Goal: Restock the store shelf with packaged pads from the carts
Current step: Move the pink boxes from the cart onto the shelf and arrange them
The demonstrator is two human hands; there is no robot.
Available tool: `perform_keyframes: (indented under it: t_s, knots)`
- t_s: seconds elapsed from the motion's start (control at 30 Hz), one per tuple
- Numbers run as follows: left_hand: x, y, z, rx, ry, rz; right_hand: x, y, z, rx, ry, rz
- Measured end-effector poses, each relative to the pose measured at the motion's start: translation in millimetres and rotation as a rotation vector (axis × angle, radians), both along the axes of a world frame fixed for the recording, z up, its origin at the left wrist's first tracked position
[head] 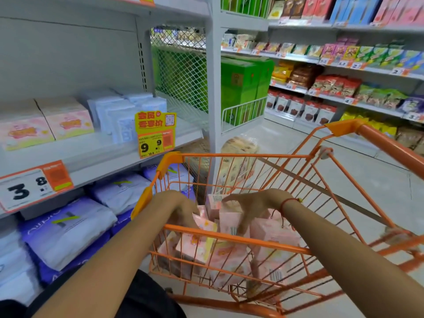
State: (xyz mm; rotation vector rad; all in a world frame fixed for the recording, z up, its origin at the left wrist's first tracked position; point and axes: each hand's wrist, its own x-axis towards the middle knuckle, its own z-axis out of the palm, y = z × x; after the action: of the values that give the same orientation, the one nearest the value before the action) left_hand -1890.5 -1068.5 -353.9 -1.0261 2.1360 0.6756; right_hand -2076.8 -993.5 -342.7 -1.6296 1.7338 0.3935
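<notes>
An orange wire cart point(241, 239) stands in front of me, holding several pink pad packs point(270, 235). Both my hands reach down into its basket. My left hand point(183, 207) is among the packs at the left, its fingers hidden behind a pink pack point(197, 246). My right hand point(250, 207) curls over the top of an upright pink pack point(229, 222), fingers down its front. On the grey shelf point(91, 154) at the left stand two matching pink packs point(46, 125) and pale blue packs point(119, 113).
Purple and white pad bags point(68, 228) fill the lower shelf at left. Yellow price tags point(156, 134) hang off the shelf edge. A bagged bundle point(238, 157) stands beyond the cart. Snack shelves point(344, 72) line the right side of the aisle floor point(378, 180).
</notes>
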Motion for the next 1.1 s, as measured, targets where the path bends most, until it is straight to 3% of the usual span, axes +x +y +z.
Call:
perform_keyframes:
  t_s: [0.17, 0.33, 0.4, 0.53, 0.7, 0.93, 1.03, 1.1]
  knots:
    - [4, 0, -3, 0.018, 0.067, 0.086, -8, 1, 14, -0.074, -0.388, -0.319]
    - [5, 7, 2, 0.180, 0.174, 0.249, -4, 5, 28, -0.110, -0.783, -0.517]
    - [6, 9, 7, 0.185, 0.256, 0.263, -5, 7, 30, -0.102, -0.870, -0.548]
    - [13, 5, 16, 0.067, 0.625, 0.429, -11, 10, 36, -0.145, -1.127, -0.588]
    - [25, -3, 29, -0.004, 0.886, 0.445, -15, 5, 41, -0.251, -1.456, -0.605]
    - [41, 12, 57, -0.128, 1.160, 0.464, -9, 3, 51, -0.339, -1.606, -0.589]
    - [55, 10, 71, -0.163, 1.248, 0.582, -4, 0, 63, -0.354, -1.733, -0.610]
    - [67, 9, 85, -0.136, 1.410, 0.700, 3, -5, 73, -0.357, -1.811, -0.566]
